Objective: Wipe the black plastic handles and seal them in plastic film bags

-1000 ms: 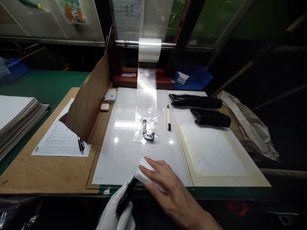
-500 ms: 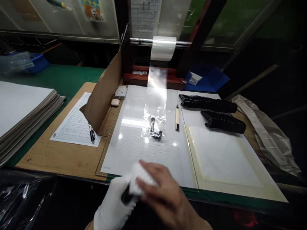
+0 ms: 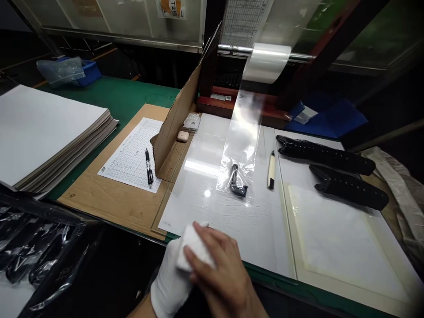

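Note:
At the near table edge, my left hand (image 3: 172, 278) wears a white glove, its fingers wrapped under a folded white cloth (image 3: 196, 247). A half second ago a glossy black part showed in that glove; cloth and fingers now cover it. My bare right hand (image 3: 221, 265) is closed on the cloth, pressing it against the left hand. Beyond them, on the white sheet (image 3: 198, 198), lies a small black bent part (image 3: 236, 183) inside a clear plastic film (image 3: 247, 128). This film runs down from a roll (image 3: 268, 62) on a metal bar. A cream-handled cutter (image 3: 271, 170) lies to its right.
Two long black parts (image 3: 326, 154) lie at the right. Leftward, a cardboard divider (image 3: 179, 119) stands upright near a printed form (image 3: 132, 154) with pens (image 3: 149, 168). A stack of white sheets (image 3: 49, 137) is far left. Blue bins (image 3: 91, 73) stand behind, and black plastic (image 3: 43, 247) lies low left.
My view has swung left, so the table things sit further right. Both hands remain together with the cloth; the black part seen in my left hand is now covered.

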Demonstrator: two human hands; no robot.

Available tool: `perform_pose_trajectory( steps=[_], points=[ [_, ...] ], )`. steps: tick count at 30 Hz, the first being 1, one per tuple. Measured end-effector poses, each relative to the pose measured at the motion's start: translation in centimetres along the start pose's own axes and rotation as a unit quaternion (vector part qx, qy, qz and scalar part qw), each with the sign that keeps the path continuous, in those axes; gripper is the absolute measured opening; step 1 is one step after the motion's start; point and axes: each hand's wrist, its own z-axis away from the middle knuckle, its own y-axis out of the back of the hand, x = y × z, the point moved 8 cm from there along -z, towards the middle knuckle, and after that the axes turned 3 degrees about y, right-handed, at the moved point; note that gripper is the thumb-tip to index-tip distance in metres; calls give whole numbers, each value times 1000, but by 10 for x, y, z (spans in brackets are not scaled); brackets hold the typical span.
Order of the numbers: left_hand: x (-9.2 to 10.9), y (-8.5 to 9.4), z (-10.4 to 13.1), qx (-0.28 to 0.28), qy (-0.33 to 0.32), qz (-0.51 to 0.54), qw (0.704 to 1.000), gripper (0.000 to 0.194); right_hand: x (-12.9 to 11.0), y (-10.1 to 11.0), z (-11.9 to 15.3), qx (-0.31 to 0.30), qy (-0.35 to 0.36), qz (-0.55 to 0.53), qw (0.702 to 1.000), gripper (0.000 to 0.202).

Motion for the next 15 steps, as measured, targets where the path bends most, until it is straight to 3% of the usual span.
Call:
perform_pose_trajectory(
  steps=[3,7,11,15],
  points=[
    [2,7,3,21,-53,-28,998,39,8,-7,0,-2,-61,11,998,51],
    [-1,8,5,18,-73,-48,996,39,-6,-12,-6,22,-8,12,1000,47],
    [-3,15,7,51,-79,-55,994,40,6,-17,-10,16,-90,17,996,51],
    [-2,14,7,28,-98,-40,994,34,1,-20,-10,48,-49,6,998,48]
  ],
)
